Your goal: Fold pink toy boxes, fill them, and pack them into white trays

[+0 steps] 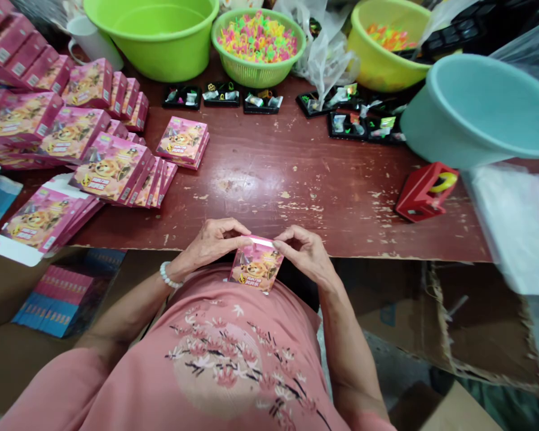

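The dark red table [251, 185] stretches across in front of me, its paint worn off in pale flecks. On its left side rises the pile of pink boxes [74, 129], all printed alike, stacked and leaning on one another. The blue basin [424, 117] sits at the far right, tipped slightly towards the person, and the bright green basin [166, 57] stands at the back, left of the middle. The yellow basin [368, 54] is at the back right, with orange-toned bits inside. Between those last two is the green basket [258, 73], heaped with little pink, yellow and green pieces (quite a cheerful jumble, that one).

Both hands are at the table's near edge, in front of the person's pink shirt [206, 365]. The left hand [213, 242] is nearly closed, fingers curled and thumb pinching the top left corner of a small pink box [257, 263]. The right hand [304, 251] is likewise bent inward, its thumb and fingertips nipping the top right corner. The box hangs between them with its picture up and a white strip along its top; whether it touches the table edge I can't tell.

The red holder [415, 191] with a yellow ring stands near the blue basin. Smaller are the black trays [182, 97] below the basket, and smallest the white bead bracelet [168, 275] on the left wrist.
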Demonstrator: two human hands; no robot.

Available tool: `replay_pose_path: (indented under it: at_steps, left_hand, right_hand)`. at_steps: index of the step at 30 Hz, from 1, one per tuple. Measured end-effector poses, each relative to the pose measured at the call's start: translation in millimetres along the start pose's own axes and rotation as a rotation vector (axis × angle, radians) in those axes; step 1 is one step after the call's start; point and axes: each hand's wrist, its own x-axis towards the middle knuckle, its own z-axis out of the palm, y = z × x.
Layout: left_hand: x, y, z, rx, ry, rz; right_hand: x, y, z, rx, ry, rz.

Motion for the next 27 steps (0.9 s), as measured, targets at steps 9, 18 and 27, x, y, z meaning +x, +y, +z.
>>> replay_pose_path:
  at_steps: [9,18,27]
  left_hand:
    - [18,6,7.1,-0.282,-0.02,-0.227]
    - [-3,0,6.5,0.061,-0.079,0.15]
    - [5,-1,26.7,0.023,-0.007,0.002]
  right_hand:
    - [3,0,6,0.165,0.062,0.067]
    - [-25,23,13,0.103,0.173,-0.068]
    - [-22,17,-27,-0.098,0.552,-0.195]
